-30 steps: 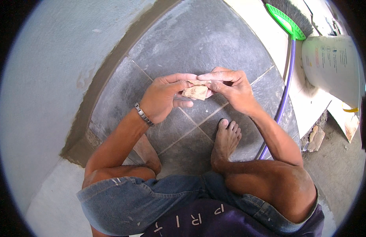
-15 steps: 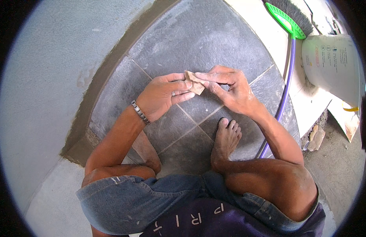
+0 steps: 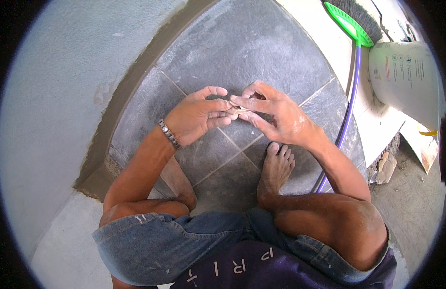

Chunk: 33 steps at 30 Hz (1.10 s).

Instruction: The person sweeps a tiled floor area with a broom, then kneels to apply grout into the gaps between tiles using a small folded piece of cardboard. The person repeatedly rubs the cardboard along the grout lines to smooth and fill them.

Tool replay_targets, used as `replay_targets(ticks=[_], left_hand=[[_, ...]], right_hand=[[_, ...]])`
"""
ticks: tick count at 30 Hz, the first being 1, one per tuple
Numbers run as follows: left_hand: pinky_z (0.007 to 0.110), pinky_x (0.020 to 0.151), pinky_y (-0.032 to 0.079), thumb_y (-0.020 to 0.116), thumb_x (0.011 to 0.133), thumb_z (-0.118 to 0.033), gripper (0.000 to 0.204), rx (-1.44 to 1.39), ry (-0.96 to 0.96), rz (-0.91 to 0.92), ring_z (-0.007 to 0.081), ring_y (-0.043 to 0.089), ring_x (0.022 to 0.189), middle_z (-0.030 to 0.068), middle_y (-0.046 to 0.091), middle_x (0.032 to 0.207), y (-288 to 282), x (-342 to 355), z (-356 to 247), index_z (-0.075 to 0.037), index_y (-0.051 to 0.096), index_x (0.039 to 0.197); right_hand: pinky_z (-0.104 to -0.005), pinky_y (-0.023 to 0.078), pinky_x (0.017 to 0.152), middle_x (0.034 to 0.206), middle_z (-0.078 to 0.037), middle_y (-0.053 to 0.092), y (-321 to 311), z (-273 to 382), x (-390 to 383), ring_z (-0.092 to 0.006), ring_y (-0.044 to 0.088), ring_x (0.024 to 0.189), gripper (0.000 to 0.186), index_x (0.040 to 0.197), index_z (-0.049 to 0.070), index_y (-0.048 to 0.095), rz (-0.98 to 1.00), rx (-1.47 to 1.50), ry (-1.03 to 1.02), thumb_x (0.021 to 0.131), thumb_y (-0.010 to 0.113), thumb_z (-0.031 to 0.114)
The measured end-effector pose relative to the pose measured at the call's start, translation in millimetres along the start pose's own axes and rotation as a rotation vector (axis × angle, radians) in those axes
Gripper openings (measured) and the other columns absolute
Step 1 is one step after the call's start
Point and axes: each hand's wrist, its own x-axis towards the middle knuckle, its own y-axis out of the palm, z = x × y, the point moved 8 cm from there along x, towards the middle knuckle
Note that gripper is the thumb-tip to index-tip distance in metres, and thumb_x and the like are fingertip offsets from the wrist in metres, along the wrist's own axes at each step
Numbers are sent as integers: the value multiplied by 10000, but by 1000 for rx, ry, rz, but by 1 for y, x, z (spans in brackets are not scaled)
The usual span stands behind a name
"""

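Note:
A small, creased beige piece of paper-like sheet (image 3: 240,111) is pinched between my two hands, above dark grey floor tiles (image 3: 247,53). My left hand (image 3: 193,116), with a metal watch (image 3: 169,134) at its wrist, grips the sheet's left side between thumb and fingers; its index finger is raised off it. From the right, my right hand (image 3: 286,114) holds the other side with thumb and fingertips. The fingers cover much of the sheet. Pale dust coats both hands. Below them, light grout lines cross between the tiles.
A broom (image 3: 350,24) with green head and purple handle lies along my right side. Beside it is a white bucket (image 3: 406,72). Broken pieces (image 3: 386,168) lie on the rough floor at right. A pale wall (image 3: 54,106) with a brown-grey strip (image 3: 118,108) runs along the left.
The beige sheet has been turned and folded smaller between my fingers. My left index finger has lifted away from it, and my right fingers have shifted slightly left over it.

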Motion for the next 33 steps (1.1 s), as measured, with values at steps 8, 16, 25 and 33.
replay_targets(ticks=[8,16,25,33], left_hand=[[268,734,585,631,973,-146,286,194,-1,-11,159,668,896,97,658,1092,8,-1,-7,-30,558,1225],[311,756,596,670,960,-168,368,790,384,-58,157,684,955,121,720,1073,20,1,-25,30,599,1262],[261,721,601,683,954,-137,220,464,471,-233,160,710,839,149,724,939,3,0,-24,63,651,1039],[251,765,526,674,967,-213,288,237,303,-86,122,668,898,98,712,983,5,7,-11,7,623,1147]], right_hand=[[-385,507,706,903,-108,622,8,-28,-4,-239,610,787,177,1049,21,671,20,211,212,981,589,162],[-243,503,692,933,-40,679,32,-46,-12,-75,582,768,199,1118,12,679,234,606,493,1019,583,155],[-275,492,628,849,-47,647,11,-42,-9,-117,599,709,184,1063,18,680,-128,498,414,918,699,129],[-283,466,758,931,-47,674,9,-53,-4,-132,590,774,175,1003,15,677,-65,588,426,920,709,165]])
